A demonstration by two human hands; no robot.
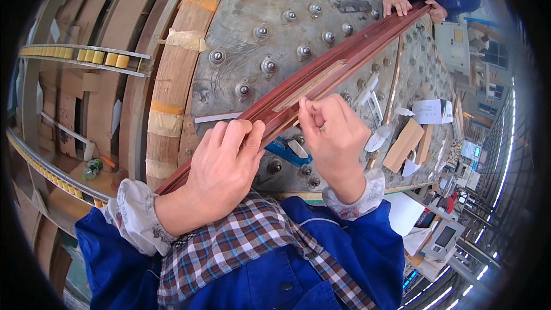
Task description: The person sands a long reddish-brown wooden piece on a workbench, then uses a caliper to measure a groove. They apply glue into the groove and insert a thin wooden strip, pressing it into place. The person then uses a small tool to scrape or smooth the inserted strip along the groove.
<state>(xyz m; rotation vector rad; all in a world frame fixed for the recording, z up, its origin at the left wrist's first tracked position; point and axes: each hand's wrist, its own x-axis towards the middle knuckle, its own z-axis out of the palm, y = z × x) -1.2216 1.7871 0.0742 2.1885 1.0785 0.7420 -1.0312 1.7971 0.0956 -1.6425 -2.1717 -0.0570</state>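
A long reddish-brown wooden moulding (344, 57) runs diagonally across a metal table (287, 0) studded with ball rollers. My left hand (221, 166) lies over the moulding's near part, fingers wrapped on its edge. My right hand (333, 132) pinches a thin pale strip (313, 83) that lies along the moulding's groove, thumb and forefinger closed on its near end. At the far end another person's hands (397, 3) rest on the moulding.
A blue-handled knife (287, 150) lies on the table under the moulding. Small wood blocks (404, 143) and paper scraps (430, 110) sit to the right. Curved wooden boards with tape (172, 80) stand at left, beside yellow roller rails (86, 57).
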